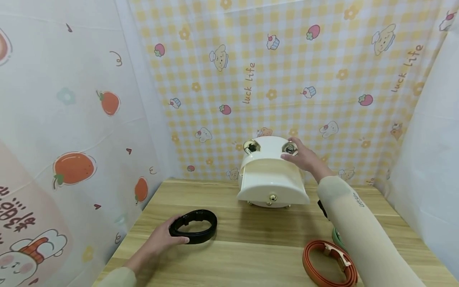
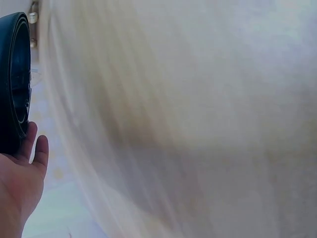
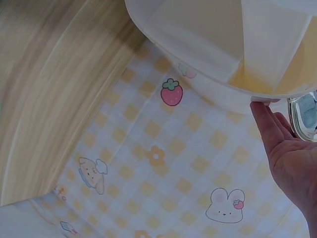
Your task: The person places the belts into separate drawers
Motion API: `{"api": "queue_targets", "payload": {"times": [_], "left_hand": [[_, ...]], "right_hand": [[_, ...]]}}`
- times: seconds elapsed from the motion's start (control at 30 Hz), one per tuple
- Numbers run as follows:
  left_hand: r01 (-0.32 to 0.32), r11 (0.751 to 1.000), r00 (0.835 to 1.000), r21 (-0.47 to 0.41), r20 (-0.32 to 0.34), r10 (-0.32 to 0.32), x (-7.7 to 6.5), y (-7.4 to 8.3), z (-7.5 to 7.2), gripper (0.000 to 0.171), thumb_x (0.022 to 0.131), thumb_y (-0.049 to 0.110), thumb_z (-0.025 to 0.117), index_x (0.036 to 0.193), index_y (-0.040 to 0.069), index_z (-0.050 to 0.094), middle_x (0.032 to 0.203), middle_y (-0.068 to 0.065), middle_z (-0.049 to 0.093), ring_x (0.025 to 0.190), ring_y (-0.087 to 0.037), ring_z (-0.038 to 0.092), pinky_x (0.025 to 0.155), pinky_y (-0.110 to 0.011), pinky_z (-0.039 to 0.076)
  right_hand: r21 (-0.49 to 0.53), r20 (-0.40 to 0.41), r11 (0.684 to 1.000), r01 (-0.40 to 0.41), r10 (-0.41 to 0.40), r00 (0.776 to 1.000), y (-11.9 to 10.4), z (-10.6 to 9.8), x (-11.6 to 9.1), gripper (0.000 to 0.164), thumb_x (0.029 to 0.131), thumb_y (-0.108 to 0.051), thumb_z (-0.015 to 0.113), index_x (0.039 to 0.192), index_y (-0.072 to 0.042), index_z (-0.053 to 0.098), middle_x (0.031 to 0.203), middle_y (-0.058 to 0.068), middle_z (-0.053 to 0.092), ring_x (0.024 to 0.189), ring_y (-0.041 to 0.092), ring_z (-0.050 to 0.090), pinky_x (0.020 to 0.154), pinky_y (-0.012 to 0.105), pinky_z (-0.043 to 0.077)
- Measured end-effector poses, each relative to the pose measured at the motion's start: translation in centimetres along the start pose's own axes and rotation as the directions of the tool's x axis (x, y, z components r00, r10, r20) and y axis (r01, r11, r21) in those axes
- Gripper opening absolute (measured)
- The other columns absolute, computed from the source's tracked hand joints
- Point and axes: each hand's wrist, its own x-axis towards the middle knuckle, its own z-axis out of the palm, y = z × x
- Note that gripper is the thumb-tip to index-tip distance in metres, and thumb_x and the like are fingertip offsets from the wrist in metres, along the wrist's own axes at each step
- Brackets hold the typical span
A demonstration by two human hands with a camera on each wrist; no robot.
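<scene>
My left hand (image 1: 162, 238) grips a coiled black belt (image 1: 201, 238) by its left side, above the table; the left wrist view shows the belt (image 2: 7, 84) at its left edge. At the back stands a white box (image 1: 270, 144) with two shiny gold, eye-like rounds on top. Its curved front drawer (image 1: 270, 173) is pulled out, a gold knob (image 1: 273, 197) on its face. My right hand (image 1: 305, 157) holds the box's top right, thumb and fingers about the right gold round (image 1: 289, 148). In the right wrist view, the pale drawer (image 3: 198, 64) appears above that hand (image 3: 292, 163).
On the wooden table (image 1: 251, 259), a coiled orange belt (image 1: 311, 265) with a gold buckle lies at front right. Beside it a green coil (image 1: 336, 238) is partly hidden by my right sleeve (image 1: 353, 223). Patterned cloth (image 1: 287, 71) hangs behind and at the sides.
</scene>
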Motion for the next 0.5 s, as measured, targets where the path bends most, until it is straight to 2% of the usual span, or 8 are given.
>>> {"api": "queue_targets", "payload": {"times": [0.13, 0.33, 0.5], "left_hand": [[0.003, 1.0, 1.0, -0.007, -0.014, -0.003, 0.5, 0.8, -0.3, 0.093, 0.071, 0.043, 0.088, 0.147, 0.009, 0.046, 0.136, -0.017, 0.057, 0.124, -0.035, 0.052, 0.099, -0.053, 0.041], [-0.028, 0.998, 0.999, -0.049, -0.026, 0.027, 1.5, 2.5, -0.8, 0.092, 0.074, 0.042, 0.087, 0.148, 0.01, 0.044, 0.138, -0.016, 0.055, 0.121, -0.033, 0.054, 0.097, -0.052, 0.043], [-0.048, 0.998, 0.998, -0.04, -0.05, 0.046, 2.5, 4.2, -1.6, 0.09, 0.077, 0.044, 0.084, 0.149, 0.01, 0.042, 0.14, -0.018, 0.053, 0.124, -0.037, 0.052, 0.097, -0.055, 0.043]], "right_hand": [[0.002, -0.001, 1.0, -0.001, 0.001, 1.0, 0.0, 0.0, 0.0, 0.082, 0.098, -0.046, 0.059, 0.158, -0.019, 0.011, 0.148, 0.038, 0.032, 0.13, 0.06, 0.034, 0.102, 0.07, 0.029], [0.002, 0.007, 1.0, -0.009, 0.009, 1.0, -0.2, -0.1, -0.2, 0.083, 0.098, -0.047, 0.058, 0.159, -0.02, 0.008, 0.147, 0.038, 0.032, 0.129, 0.061, 0.034, 0.101, 0.072, 0.029], [0.003, 0.008, 1.0, -0.007, 0.007, 1.0, 0.0, 0.0, -0.2, 0.083, 0.099, -0.047, 0.058, 0.159, -0.021, 0.008, 0.147, 0.037, 0.034, 0.128, 0.061, 0.035, 0.1, 0.072, 0.03]]}}
